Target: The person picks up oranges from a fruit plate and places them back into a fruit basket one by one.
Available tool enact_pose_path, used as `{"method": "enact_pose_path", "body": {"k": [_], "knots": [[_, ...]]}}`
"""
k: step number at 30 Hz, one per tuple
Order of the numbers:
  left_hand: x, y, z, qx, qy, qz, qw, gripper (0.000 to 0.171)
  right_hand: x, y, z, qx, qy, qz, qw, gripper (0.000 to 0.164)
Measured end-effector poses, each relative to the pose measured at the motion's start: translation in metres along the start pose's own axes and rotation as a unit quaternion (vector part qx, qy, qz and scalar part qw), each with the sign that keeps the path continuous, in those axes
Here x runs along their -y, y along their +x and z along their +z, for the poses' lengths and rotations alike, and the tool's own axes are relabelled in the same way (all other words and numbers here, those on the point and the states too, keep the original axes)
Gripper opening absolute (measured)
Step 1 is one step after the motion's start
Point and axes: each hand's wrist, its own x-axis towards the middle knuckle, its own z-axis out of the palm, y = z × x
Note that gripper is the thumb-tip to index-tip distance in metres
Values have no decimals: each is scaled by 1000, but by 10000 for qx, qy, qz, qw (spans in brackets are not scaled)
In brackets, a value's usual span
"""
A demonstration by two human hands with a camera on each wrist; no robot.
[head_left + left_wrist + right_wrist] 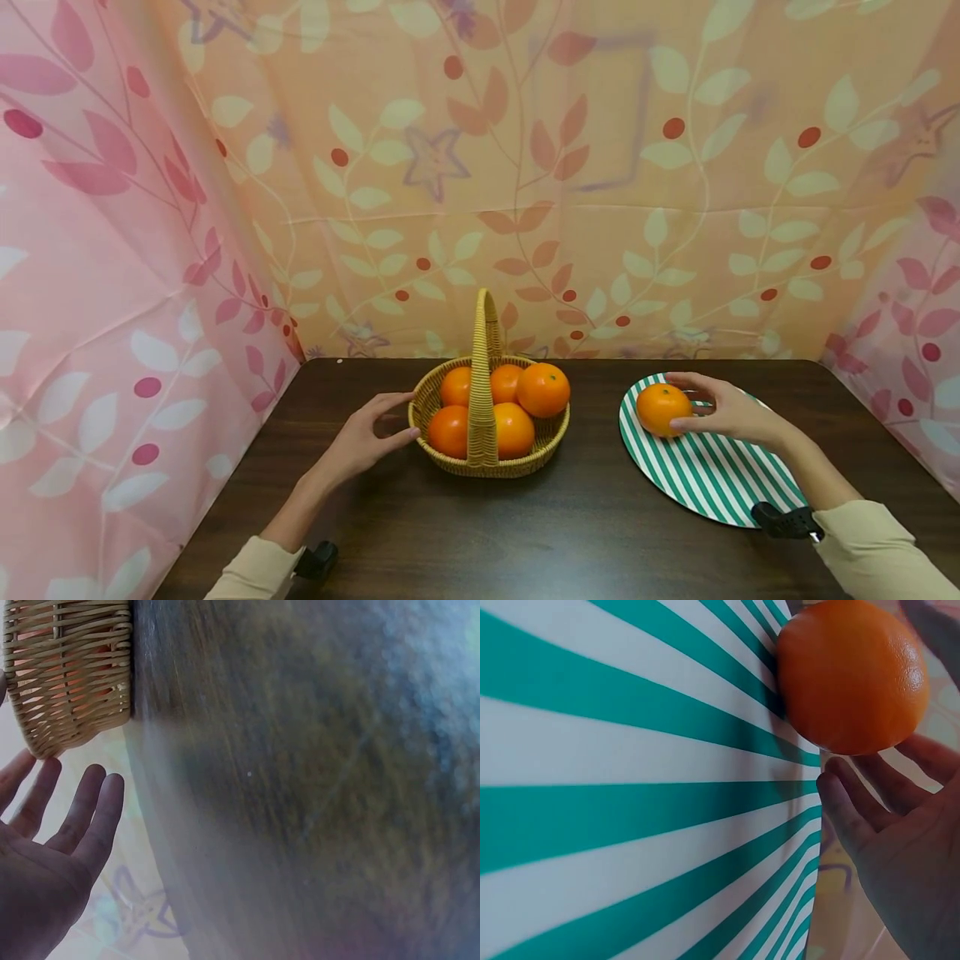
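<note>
A yellow woven basket (480, 472) with a tall arched handle holds several oranges (543, 390). At its left side my left hand (367, 437) has thumb and fingers spread, with fingertips at the rim. In the left wrist view the fingers of the left hand (56, 847) are extended by the wicker (71, 682). One orange (662, 410) sits on a green-and-white striped oval mat (712, 467). My right hand (731, 410) holds it from the right, thumb in front and fingers behind. In the right wrist view, the orange (851, 675) is near the mat's edge, between thumb and fingers.
Both stand on a dark wooden table (525, 533). Behind the table and along its sides hangs a leaf-patterned curtain (480, 167). A black wrist strap (783, 521) on the right arm lies over the mat's near edge.
</note>
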Motion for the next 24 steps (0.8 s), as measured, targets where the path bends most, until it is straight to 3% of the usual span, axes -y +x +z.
{"method": "enact_pose_path", "body": {"k": [12, 24], "knots": [[2, 2, 1, -19, -34, -64, 10000, 60, -3, 4, 2, -125, -194, -211, 9995, 57], [3, 0, 1, -15, -85, -69, 9999, 60, 6, 13, 8, -543, -139, -271, 9981, 54]]}}
